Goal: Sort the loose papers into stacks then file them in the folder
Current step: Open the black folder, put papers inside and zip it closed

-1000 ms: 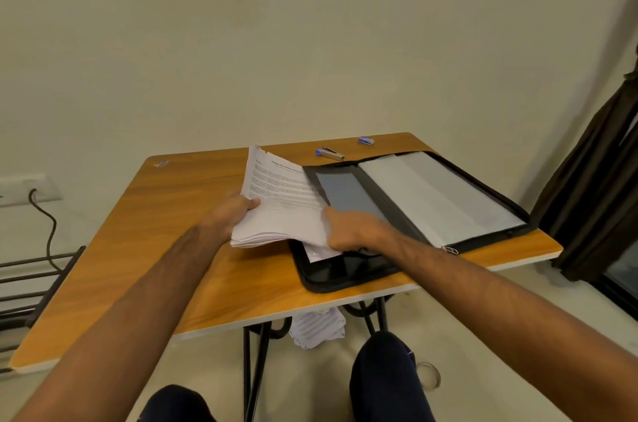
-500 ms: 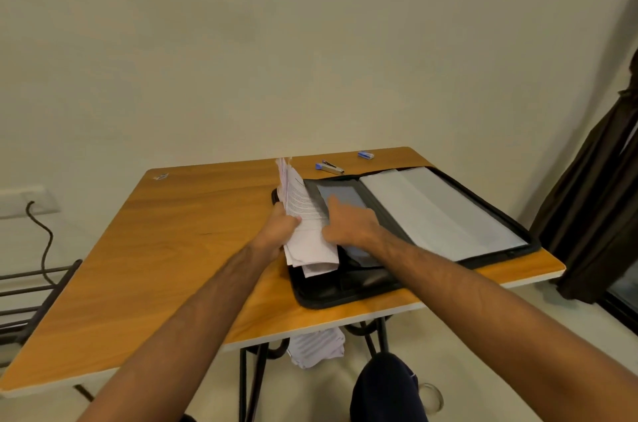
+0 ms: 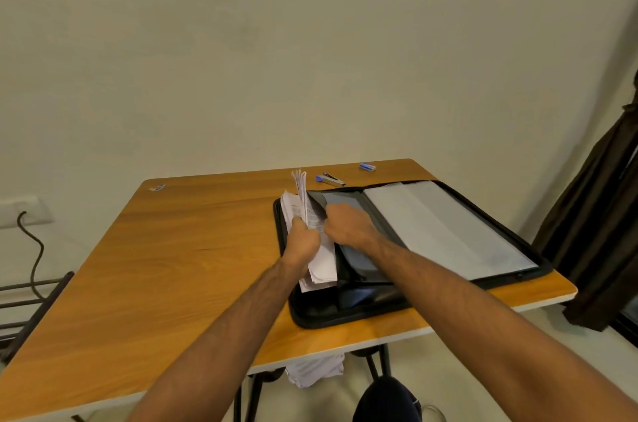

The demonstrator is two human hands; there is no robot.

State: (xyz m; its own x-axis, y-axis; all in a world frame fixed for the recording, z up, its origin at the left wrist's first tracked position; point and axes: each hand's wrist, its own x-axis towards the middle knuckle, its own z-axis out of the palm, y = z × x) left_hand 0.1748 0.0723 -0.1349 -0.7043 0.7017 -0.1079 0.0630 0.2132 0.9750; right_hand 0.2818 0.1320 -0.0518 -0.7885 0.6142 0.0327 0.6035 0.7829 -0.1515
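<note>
While the left hand (image 3: 303,242) grips the papers (image 3: 319,259) standing on edge over the left half of the open folder (image 3: 345,314) on the table (image 3: 172,266), it should square their edges before easing them down. To the right, the right hand (image 3: 348,224) holds the dark pocket flap (image 3: 316,202) back; it should keep the mouth wide so no corners catch.
</note>
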